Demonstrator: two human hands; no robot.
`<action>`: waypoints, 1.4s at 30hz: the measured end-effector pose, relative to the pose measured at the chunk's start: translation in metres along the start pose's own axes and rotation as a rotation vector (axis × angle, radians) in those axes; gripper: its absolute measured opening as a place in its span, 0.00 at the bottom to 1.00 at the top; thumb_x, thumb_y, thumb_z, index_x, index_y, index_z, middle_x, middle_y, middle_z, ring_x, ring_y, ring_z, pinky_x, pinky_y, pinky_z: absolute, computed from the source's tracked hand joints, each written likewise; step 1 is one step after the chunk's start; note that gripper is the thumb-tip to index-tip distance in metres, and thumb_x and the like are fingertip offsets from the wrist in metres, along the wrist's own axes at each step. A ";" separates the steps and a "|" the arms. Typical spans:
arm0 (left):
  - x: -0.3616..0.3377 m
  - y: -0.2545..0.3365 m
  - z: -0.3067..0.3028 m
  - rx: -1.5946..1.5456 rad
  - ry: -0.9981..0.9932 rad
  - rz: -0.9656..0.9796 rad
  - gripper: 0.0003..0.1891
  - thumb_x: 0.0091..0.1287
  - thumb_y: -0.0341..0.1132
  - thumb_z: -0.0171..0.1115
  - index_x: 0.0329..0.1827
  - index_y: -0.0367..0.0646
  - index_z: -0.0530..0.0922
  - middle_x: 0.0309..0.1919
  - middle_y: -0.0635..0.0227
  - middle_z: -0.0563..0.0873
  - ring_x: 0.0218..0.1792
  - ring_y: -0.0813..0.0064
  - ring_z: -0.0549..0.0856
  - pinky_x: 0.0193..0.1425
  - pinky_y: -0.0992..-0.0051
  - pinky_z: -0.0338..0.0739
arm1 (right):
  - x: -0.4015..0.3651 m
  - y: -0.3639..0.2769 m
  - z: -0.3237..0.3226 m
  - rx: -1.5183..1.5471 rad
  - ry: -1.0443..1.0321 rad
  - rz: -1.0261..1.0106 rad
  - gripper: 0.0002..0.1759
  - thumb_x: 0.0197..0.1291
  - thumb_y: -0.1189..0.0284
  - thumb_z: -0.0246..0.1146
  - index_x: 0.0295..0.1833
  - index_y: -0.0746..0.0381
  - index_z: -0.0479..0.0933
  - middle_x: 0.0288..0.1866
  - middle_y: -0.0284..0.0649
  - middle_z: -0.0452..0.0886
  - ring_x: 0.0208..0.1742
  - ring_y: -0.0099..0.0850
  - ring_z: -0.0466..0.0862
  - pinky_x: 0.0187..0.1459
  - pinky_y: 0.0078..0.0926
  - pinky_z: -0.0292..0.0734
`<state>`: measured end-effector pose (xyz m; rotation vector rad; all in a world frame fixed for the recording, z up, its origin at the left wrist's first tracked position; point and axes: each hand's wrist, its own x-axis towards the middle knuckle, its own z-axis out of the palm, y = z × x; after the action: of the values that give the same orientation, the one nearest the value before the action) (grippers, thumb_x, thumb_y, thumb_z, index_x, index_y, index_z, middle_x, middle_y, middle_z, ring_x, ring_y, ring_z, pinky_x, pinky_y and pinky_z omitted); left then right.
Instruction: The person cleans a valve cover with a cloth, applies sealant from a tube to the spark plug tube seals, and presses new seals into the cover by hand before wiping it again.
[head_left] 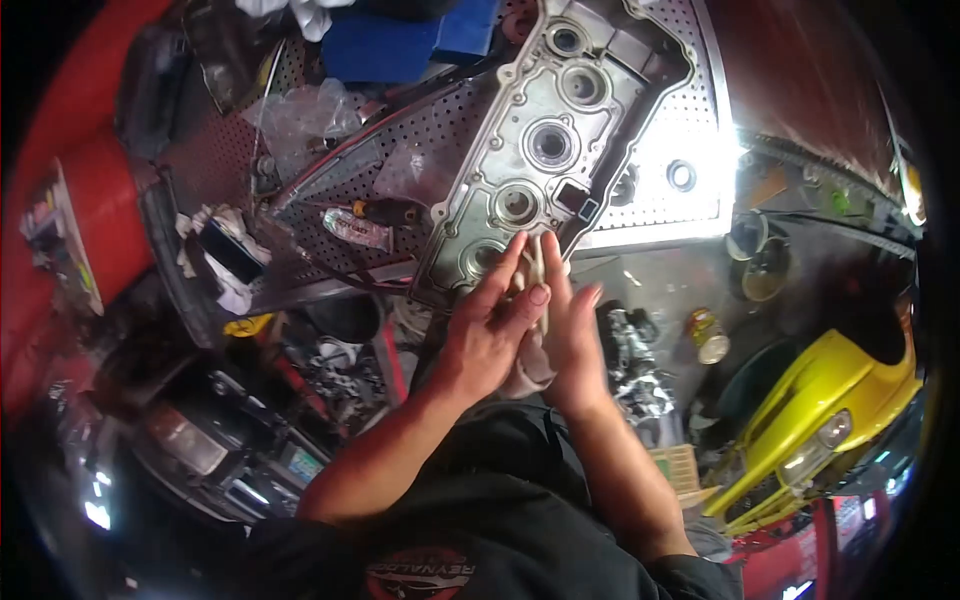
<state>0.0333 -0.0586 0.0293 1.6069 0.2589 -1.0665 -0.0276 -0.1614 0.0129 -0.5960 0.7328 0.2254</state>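
Both hands are together in front of my body, with a pale, crumpled rag point(532, 370) pressed between them. My left hand point(488, 335) lies along the rag's left side, its fingers pointing forward and its thumb across the cloth. On the other side, my right hand point(573, 345) has its fingers stretched forward against the rag, with the thumb standing out to the right. Just beyond the fingertips lies a metal engine valve cover point(480, 210) with a row of round openings, slanting across a perforated metal bench. The fingertips overlap its near end in this view.
On the perforated bench point(345, 262) lie a tube point(358, 229), a screwdriver point(388, 211), plastic bags point(300, 120) and a phone point(232, 250) on a rag. A ring point(681, 176) sits right of the cover. A can point(707, 336) and yellow car bodywork point(815, 410) are lower right.
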 end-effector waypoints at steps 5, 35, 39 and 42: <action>0.011 -0.024 0.002 0.198 0.235 0.025 0.20 0.73 0.36 0.66 0.63 0.36 0.74 0.52 0.65 0.83 0.51 0.77 0.81 0.56 0.75 0.76 | -0.003 0.041 -0.046 -1.043 -0.050 -0.485 0.50 0.69 0.39 0.48 0.83 0.63 0.47 0.85 0.57 0.42 0.84 0.58 0.42 0.77 0.59 0.34; 0.140 0.037 0.005 1.629 -0.314 0.827 0.22 0.53 0.30 0.70 0.54 0.42 0.82 0.38 0.64 0.81 0.42 0.60 0.82 0.45 0.64 0.81 | 0.034 0.071 -0.065 -0.494 0.525 -0.264 0.32 0.68 0.69 0.66 0.73 0.65 0.64 0.63 0.54 0.74 0.62 0.51 0.78 0.63 0.41 0.73; 0.146 0.045 0.006 1.523 -0.299 0.818 0.18 0.58 0.30 0.69 0.54 0.42 0.83 0.42 0.61 0.82 0.44 0.58 0.81 0.48 0.61 0.79 | 0.032 0.065 -0.061 -0.514 0.541 -0.260 0.31 0.68 0.70 0.65 0.72 0.63 0.65 0.63 0.54 0.74 0.63 0.51 0.78 0.63 0.42 0.73; 0.168 0.042 0.028 1.436 0.004 1.016 0.17 0.61 0.29 0.67 0.55 0.42 0.82 0.45 0.57 0.81 0.47 0.55 0.80 0.50 0.62 0.78 | 0.034 0.064 -0.064 -0.510 0.559 -0.245 0.29 0.67 0.71 0.65 0.71 0.63 0.65 0.62 0.55 0.74 0.62 0.53 0.78 0.62 0.43 0.73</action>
<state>0.1421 -0.1577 -0.0658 2.4362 -1.5031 -0.3094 -0.0637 -0.1467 -0.0754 -1.2560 1.1408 0.0088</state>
